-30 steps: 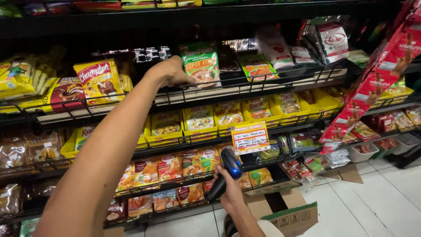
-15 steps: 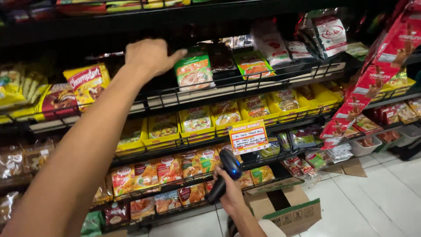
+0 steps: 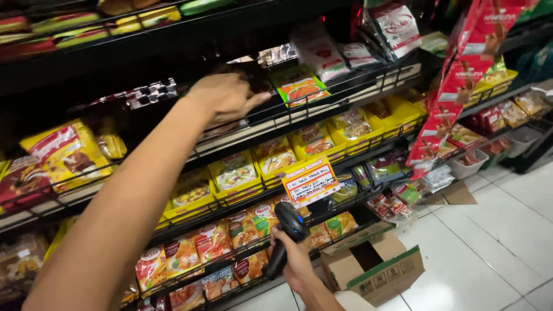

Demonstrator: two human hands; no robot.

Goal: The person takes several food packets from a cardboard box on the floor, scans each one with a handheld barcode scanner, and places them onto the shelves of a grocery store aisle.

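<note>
Left hand (image 3: 226,98): raised to the upper wire shelf (image 3: 322,103), palm down, fingers curled over a dark packet (image 3: 249,74) at the shelf's front; whether the grip has clenched on it, cannot tell.
Dark packet: mostly hidden under the fingers, just left of a green-and-orange packet (image 3: 299,85), touching the fingertips.
Right hand (image 3: 296,262): low, near the bottom shelf, grip wrapped firmly round the handle of a black handheld scanner (image 3: 287,233).
Scanner: head tilted up toward the orange promo sign (image 3: 310,180) clipped to the shelf edge, just below it, apart from it.
Between the hands: rows of yellow trays (image 3: 236,187) with seasoning sachets, well below the left hand, above the scanner.
Floor: open cardboard box (image 3: 374,268) on white tiles, just right of the right hand.
</note>
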